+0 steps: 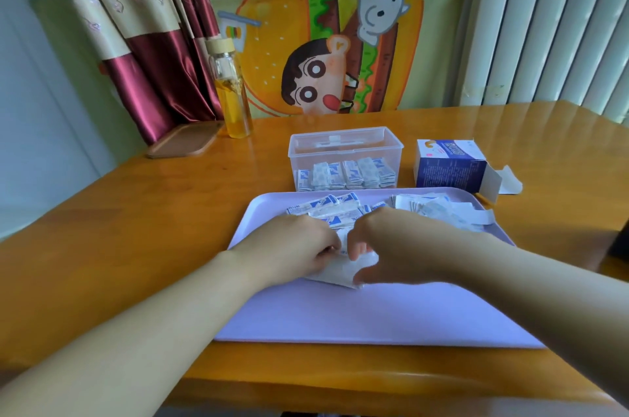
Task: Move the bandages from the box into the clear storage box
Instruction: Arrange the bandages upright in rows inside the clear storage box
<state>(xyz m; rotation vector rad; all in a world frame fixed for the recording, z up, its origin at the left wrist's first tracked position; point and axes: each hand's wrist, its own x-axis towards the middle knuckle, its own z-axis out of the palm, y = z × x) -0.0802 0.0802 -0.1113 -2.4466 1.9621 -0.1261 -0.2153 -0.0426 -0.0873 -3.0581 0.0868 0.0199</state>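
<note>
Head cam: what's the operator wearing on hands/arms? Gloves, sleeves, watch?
Nothing worn that shows. The left hand and right hand are ungloved, with no ring, watch or bracelet visible. Both forearms are uncovered to the frame edge, so no sleeves in view. No tape, markers or cables on either arm.

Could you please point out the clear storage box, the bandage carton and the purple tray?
clear storage box (pixel 340 158): head view, bare front wall.
bandage carton (pixel 449 171): head view, blue side face.
purple tray (pixel 374 314): head view, bare near surface.
</note>
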